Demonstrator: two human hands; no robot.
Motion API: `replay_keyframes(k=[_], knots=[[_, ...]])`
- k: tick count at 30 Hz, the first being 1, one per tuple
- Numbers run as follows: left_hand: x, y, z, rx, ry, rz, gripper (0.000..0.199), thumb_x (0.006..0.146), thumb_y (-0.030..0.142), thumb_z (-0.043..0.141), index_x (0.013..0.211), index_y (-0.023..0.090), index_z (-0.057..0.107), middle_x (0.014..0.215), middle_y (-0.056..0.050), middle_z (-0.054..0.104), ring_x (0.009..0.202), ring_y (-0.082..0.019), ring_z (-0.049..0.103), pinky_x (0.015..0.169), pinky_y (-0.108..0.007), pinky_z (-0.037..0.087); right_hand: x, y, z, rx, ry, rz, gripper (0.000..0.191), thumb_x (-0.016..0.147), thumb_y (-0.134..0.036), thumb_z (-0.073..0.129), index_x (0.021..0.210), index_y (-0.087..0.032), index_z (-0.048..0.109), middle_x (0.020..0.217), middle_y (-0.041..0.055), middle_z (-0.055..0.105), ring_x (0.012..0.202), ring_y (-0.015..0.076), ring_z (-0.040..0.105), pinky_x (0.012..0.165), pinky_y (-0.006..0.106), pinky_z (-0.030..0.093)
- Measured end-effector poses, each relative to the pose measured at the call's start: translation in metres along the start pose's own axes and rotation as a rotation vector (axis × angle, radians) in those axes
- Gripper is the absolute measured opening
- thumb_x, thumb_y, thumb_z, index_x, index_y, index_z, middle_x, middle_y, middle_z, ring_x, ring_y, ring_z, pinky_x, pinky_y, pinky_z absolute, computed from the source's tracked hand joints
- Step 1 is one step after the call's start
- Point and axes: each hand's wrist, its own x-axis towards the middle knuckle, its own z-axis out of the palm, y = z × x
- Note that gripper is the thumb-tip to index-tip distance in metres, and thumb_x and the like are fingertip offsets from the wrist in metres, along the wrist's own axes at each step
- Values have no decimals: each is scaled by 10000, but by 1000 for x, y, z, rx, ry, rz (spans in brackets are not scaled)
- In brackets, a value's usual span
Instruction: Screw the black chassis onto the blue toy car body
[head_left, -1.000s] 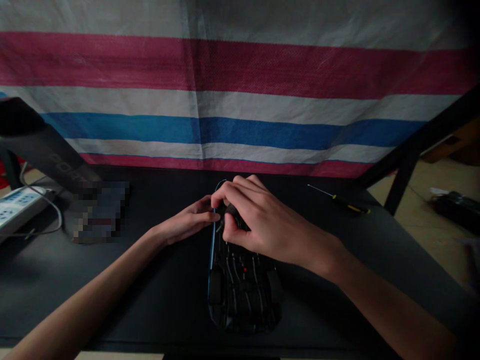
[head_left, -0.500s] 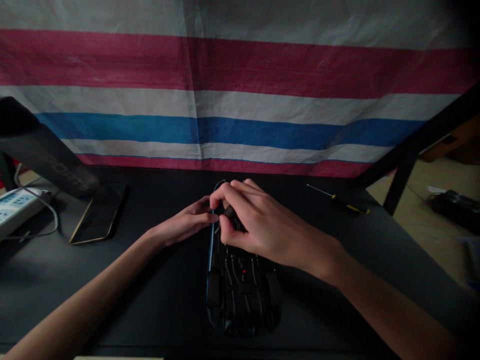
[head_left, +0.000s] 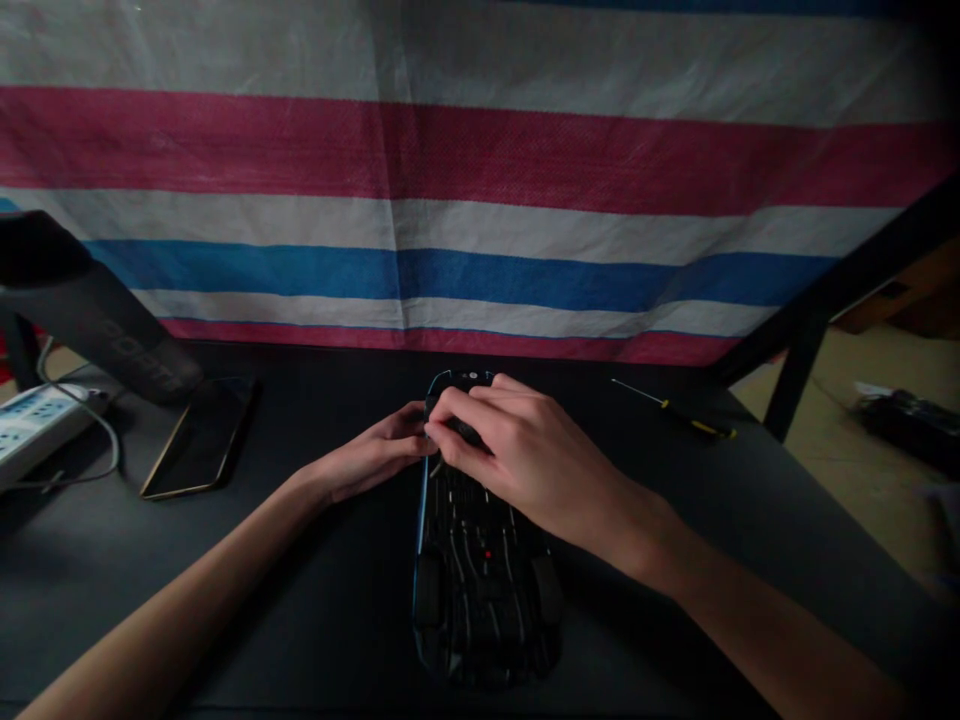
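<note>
Black table bears a phone and bottle at its left, a screwdriver at its right. Midway lies the upturned toy car, blue-edged, dark underneath. Left hand touches it, right hand covers its far part; whether they grip, I cannot tell.

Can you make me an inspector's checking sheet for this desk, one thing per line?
Surface: dark tabletop.
Job's things: toy car, wheels up, on the tabletop.
Clutter: phone and dark bottle at left; screwdriver at right.
Hands: left hand at the car's left edge; right hand over its far part, grip hidden.
Cables: grey cable looping by white power strip.
Surroundings: striped sheet behind.
</note>
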Motion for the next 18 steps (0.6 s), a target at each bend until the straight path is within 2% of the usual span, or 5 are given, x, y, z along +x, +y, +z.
replay_keyframes(k=[4, 8, 14, 16, 18], knots=[[1, 3, 0, 30, -30, 12, 375, 842, 179, 790, 1197, 214, 673, 1125, -36, 732, 1157, -220, 648, 1058, -342, 432, 1, 0, -7, 70, 0, -76, 72, 1041, -206, 532, 1073, -182, 591, 1028, 53, 695, 958, 193, 629, 926, 356, 449], [2, 4, -2, 88, -75, 25, 342, 857, 180, 774, 1188, 205, 690, 1219, -61, 728, 1257, -262, 615, 1102, -374, 415, 1, 3, -15, 76, -32, -127, 150, 989, -113, 537, 1117, -186, 570, 1096, 62, 649, 1062, 213, 590, 982, 380, 462], [3, 9, -1, 227, -72, 57, 192, 871, 252, 761, 1041, 184, 703, 1012, -44, 760, 1297, -300, 593, 1153, -420, 376, 3, 11, -15, 147, -73, -143, 213, 928, -11, 478, 998, -204, 537, 1014, 29, 583, 995, 186, 564, 949, 351, 473], [2, 11, 0, 281, -66, 58, 249, 872, 275, 761, 1095, 188, 693, 1075, -55, 756, 1282, -306, 604, 1154, -438, 385, 3, 14, -15, 193, -75, -134, 224, 922, -4, 472, 993, -209, 527, 1015, 26, 571, 997, 180, 562, 936, 336, 473], [2, 13, -2, 345, -27, 74, 394, 864, 300, 762, 1228, 198, 654, 1264, -88, 709, 1319, -323, 582, 1157, -461, 394, 3, 16, -17, 243, -68, -107, 226, 922, -10, 482, 1005, -214, 528, 1028, 24, 569, 998, 176, 569, 930, 328, 472]])
